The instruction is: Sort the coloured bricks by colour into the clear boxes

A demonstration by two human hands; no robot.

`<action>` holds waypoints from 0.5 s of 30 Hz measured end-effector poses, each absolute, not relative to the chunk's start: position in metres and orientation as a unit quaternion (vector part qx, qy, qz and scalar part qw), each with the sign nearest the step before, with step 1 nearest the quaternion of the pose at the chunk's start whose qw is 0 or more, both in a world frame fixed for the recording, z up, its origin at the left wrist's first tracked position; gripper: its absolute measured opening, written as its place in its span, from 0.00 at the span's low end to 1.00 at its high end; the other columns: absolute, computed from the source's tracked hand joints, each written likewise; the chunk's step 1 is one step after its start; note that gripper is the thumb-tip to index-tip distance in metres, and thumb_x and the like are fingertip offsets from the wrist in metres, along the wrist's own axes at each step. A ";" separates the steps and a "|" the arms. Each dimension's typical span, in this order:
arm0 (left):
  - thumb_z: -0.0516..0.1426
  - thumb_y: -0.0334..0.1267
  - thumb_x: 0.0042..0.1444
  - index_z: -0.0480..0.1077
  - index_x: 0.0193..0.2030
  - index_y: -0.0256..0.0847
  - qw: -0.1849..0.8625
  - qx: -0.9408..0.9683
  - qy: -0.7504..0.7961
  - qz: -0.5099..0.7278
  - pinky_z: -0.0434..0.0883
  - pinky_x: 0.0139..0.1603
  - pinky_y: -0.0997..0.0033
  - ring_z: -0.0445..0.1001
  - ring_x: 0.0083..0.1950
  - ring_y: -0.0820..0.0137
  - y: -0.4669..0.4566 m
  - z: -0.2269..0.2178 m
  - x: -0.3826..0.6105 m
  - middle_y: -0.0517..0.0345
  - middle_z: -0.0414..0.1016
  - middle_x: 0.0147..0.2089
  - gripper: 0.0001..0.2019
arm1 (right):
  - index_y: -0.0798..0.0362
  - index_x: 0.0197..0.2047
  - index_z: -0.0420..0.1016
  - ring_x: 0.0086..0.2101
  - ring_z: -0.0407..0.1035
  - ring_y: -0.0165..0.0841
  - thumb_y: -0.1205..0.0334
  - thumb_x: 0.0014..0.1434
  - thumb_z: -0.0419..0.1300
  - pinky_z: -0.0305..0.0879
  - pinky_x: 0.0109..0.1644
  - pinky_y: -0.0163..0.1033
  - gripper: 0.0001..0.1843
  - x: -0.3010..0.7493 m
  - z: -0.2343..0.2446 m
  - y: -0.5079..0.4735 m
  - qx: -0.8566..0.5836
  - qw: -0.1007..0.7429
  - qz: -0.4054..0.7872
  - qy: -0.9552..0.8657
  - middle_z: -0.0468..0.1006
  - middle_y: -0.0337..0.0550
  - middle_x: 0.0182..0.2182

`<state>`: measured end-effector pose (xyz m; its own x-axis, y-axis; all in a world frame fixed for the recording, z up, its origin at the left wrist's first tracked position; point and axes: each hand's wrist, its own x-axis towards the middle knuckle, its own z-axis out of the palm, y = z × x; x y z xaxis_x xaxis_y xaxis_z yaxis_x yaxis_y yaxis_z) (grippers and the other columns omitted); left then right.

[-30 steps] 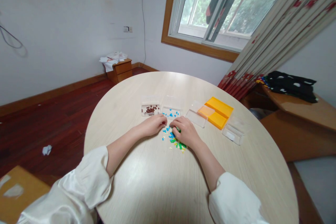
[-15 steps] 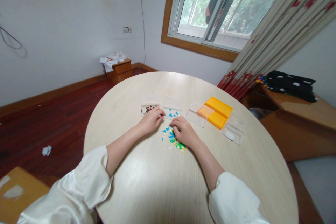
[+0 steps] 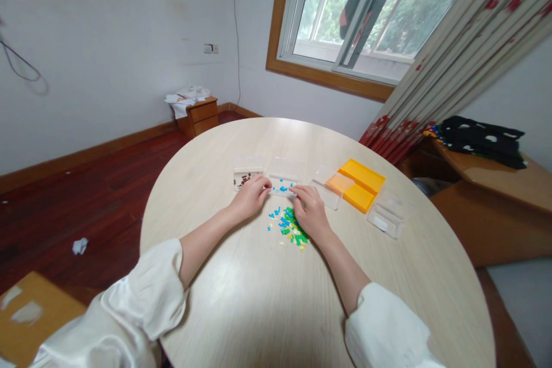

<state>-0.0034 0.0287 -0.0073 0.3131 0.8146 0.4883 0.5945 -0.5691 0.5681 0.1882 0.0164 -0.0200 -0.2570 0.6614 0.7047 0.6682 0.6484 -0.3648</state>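
Note:
A shallow clear plastic box [image 3: 282, 194] with small blue building bricks [image 3: 283, 188] in it stands between my hands, its clear lid folded back behind. At its left edge, my left hand [image 3: 253, 195] is closed, with thumb and fingers pinching the rim. My right hand [image 3: 309, 210] is closed at the right end of the box. Its fingertips are together beside the blue bricks, and whatever they hold is too small to make out. Below lies a loose pile of green bricks [image 3: 298, 236], mixed with blue, yellow and cream ones, partly covered by my right hand.
Left of the blue bricks' box, another clear box [image 3: 235, 181] holds dark brown bricks. To the right lie a clear case [image 3: 330, 198], an open yellow case [image 3: 361, 184] and a smaller clear box [image 3: 385, 224]. All stand on a round wooden table [image 3: 241, 299].
My right hand has moved from the loose pile up and right to the box with blue bricks, uncovering more of the pile. My left hand keeps its place at the box edge.

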 end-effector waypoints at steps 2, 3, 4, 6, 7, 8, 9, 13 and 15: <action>0.52 0.26 0.56 0.67 0.34 0.37 0.136 0.790 0.449 0.396 0.64 0.43 0.68 0.67 0.39 0.68 0.030 -0.009 -0.002 0.55 0.68 0.36 0.05 | 0.53 0.38 0.74 0.39 0.67 0.37 0.75 0.54 0.50 0.68 0.44 0.47 0.14 0.184 -0.017 0.013 -0.391 0.422 0.016 -0.818 0.76 0.47 0.34; 0.51 0.26 0.56 0.67 0.35 0.37 0.132 0.786 0.452 0.401 0.65 0.43 0.68 0.67 0.39 0.68 0.030 -0.009 -0.001 0.55 0.68 0.36 0.05 | 0.53 0.37 0.74 0.38 0.67 0.37 0.75 0.54 0.51 0.68 0.44 0.46 0.13 0.182 -0.016 0.011 -0.377 0.409 0.026 -0.831 0.76 0.46 0.33; 0.51 0.26 0.56 0.67 0.35 0.37 0.129 0.782 0.454 0.406 0.65 0.43 0.68 0.67 0.40 0.68 0.031 -0.010 0.000 0.55 0.68 0.36 0.05 | 0.53 0.36 0.74 0.38 0.67 0.37 0.75 0.54 0.51 0.68 0.43 0.45 0.13 0.179 -0.015 0.009 -0.365 0.396 0.034 -0.842 0.76 0.46 0.33; 0.50 0.27 0.56 0.67 0.35 0.37 0.126 0.777 0.459 0.412 0.65 0.44 0.68 0.67 0.40 0.68 0.033 -0.011 0.002 0.55 0.68 0.36 0.06 | 0.53 0.35 0.73 0.38 0.67 0.36 0.75 0.54 0.51 0.68 0.44 0.44 0.12 0.176 -0.012 0.007 -0.353 0.370 0.045 -0.858 0.75 0.46 0.33; 0.50 0.27 0.57 0.67 0.35 0.37 0.125 0.775 0.462 0.413 0.65 0.45 0.68 0.67 0.40 0.68 0.034 -0.011 0.003 0.55 0.68 0.36 0.06 | 0.53 0.35 0.74 0.38 0.67 0.36 0.75 0.54 0.51 0.67 0.44 0.44 0.12 0.175 -0.012 0.006 -0.353 0.356 0.049 -0.864 0.75 0.46 0.33; 0.50 0.27 0.57 0.67 0.35 0.37 0.125 0.773 0.464 0.414 0.65 0.45 0.67 0.67 0.41 0.68 0.035 -0.011 0.004 0.55 0.68 0.36 0.06 | 0.53 0.35 0.74 0.38 0.67 0.36 0.75 0.53 0.51 0.67 0.44 0.44 0.13 0.175 -0.012 0.006 -0.355 0.342 0.053 -0.869 0.75 0.46 0.33; 0.50 0.27 0.57 0.67 0.35 0.37 0.126 0.772 0.467 0.413 0.65 0.45 0.67 0.67 0.41 0.68 0.036 -0.011 0.005 0.55 0.68 0.37 0.06 | 0.53 0.35 0.74 0.38 0.67 0.37 0.75 0.53 0.51 0.67 0.45 0.44 0.13 0.175 -0.011 0.005 -0.359 0.327 0.056 -0.873 0.75 0.46 0.33; 0.50 0.27 0.56 0.68 0.36 0.37 0.125 0.776 0.467 0.405 0.65 0.45 0.67 0.68 0.42 0.68 0.037 -0.012 0.005 0.55 0.69 0.38 0.06 | 0.54 0.34 0.75 0.39 0.67 0.37 0.75 0.53 0.52 0.66 0.46 0.44 0.12 0.175 -0.012 0.006 -0.381 0.286 0.065 -0.877 0.75 0.47 0.34; 0.51 0.27 0.56 0.68 0.37 0.38 0.125 0.783 0.462 0.397 0.66 0.46 0.67 0.68 0.43 0.67 0.038 -0.014 0.005 0.54 0.69 0.39 0.07 | 0.54 0.35 0.75 0.39 0.68 0.36 0.74 0.54 0.53 0.66 0.46 0.44 0.12 0.176 -0.012 0.006 -0.389 0.279 0.074 -0.875 0.75 0.47 0.34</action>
